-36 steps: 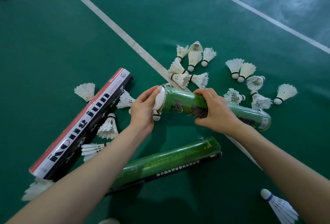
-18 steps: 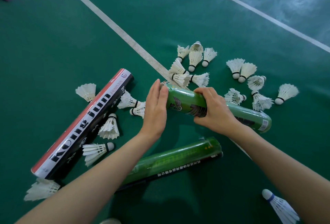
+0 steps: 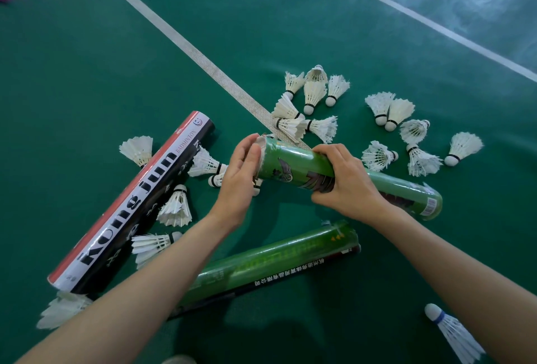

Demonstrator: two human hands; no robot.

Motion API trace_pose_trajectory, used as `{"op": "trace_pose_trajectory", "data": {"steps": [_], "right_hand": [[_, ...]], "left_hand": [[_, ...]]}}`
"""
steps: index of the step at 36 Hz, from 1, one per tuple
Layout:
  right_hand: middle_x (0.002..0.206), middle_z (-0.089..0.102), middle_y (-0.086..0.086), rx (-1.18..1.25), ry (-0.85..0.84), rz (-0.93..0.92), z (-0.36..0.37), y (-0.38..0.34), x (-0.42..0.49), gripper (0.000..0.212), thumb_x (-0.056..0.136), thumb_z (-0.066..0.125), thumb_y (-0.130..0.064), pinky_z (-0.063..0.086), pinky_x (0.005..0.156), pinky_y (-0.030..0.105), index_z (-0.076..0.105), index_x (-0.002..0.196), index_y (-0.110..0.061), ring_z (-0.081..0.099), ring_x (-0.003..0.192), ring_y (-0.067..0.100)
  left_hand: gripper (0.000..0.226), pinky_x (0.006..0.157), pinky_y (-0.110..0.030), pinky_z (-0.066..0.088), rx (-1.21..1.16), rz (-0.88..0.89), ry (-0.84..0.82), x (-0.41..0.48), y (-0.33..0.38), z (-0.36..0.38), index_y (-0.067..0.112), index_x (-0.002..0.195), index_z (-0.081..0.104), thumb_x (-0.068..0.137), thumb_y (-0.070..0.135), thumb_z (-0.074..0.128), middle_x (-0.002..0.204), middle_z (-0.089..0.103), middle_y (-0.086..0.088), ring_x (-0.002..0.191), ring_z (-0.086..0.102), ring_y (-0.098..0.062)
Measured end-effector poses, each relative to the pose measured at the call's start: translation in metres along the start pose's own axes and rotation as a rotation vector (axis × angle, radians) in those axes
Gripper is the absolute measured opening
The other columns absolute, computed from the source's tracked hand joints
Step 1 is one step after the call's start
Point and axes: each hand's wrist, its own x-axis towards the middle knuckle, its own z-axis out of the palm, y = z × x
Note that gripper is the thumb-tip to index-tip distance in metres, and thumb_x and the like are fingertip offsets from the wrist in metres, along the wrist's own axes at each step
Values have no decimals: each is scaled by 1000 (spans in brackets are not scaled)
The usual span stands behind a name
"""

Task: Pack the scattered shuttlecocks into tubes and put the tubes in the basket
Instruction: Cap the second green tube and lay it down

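Seating a shuttlecock in the green tube, centre of the court floor.

Right hand wrapped round the barrel; left hand flat-fingered over the mouth, gripping nothing. Best pushed squarely, without crushing feathers.

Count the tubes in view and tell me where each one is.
3. A green tube held in the right hand, left hand at its mouth; a second green tube lying on the floor below it; a red-and-black tube lying at left. None appears hidden.
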Motion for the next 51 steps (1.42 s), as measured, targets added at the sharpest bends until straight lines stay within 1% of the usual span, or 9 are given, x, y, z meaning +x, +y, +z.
{"op": "trace_pose_trajectory", "data": {"steps": [6,11,15,19,29,34,41,45,51], "right_hand": [[111,41,-6,0,24,12,-2,0,4,72,62,76,-24,40,92,40,43,127,-21,47,98,23],[112,40,-7,22,24,-7,-8,3,3,71,63,75,-23,42,91,41,43,127,-20,46,98,21],[113,43,-7,13,-6,-23,-5,2,0,71,63,74,-25,43,90,41,43,127,-21,47,98,22],[112,38,-11,12,-12,-26,0,-1,0,71,64,73,-25,39,94,39,42,128,-22,42,99,18],[111,36,-11,-5,17,-31,-1,-3,2,73,64,75,-23,37,93,37,42,129,-19,40,98,16],[115,41,-5,-22,25,-29,3,-7,2,73,65,75,-21,35,95,37,43,130,-16,37,98,13],[115,42,-4,5,33,-26,-3,-4,5,73,64,75,-23,41,93,42,42,129,-20,45,100,23],[116,42,-1,-3,78,6,-10,-3,13,77,63,76,-23,41,94,45,41,131,-18,47,101,23],[111,36,-7,-24,113,-2,-10,-2,19,77,63,77,-22,40,93,42,40,131,-17,44,98,18]], "left_hand": [[33,108,-29,38,142,128,-13,2,2,2,28,128,50,103,36,30,136,51,1,126,47,-7],[23,89,-15,47,122,108,-25,15,11,-16,25,116,64,99,24,48,112,68,12,106,60,0],[12,82,-25,54,209,119,19,21,12,-24,18,98,72,88,20,67,93,73,6,88,65,-8],[4,80,-37,54,166,65,114,21,5,-23,16,90,71,88,17,67,87,70,-2,81,62,-15],[8,53,-18,48,-62,-34,155,21,2,-14,14,89,63,92,8,60,69,68,7,58,59,-4],[6,68,-35,48,-45,-9,192,18,1,-7,14,91,60,95,17,58,80,65,-6,70,57,-17],[20,69,-31,49,-317,-112,192,20,11,-9,13,98,53,95,-4,42,88,67,-1,77,61,-12],[20,87,-31,49,-21,18,208,15,11,-25,10,101,55,95,-5,43,92,68,3,89,60,-12],[20,77,-15,49,26,129,48,0,9,-25,17,98,48,96,-2,46,110,69,4,103,63,-8]]}}
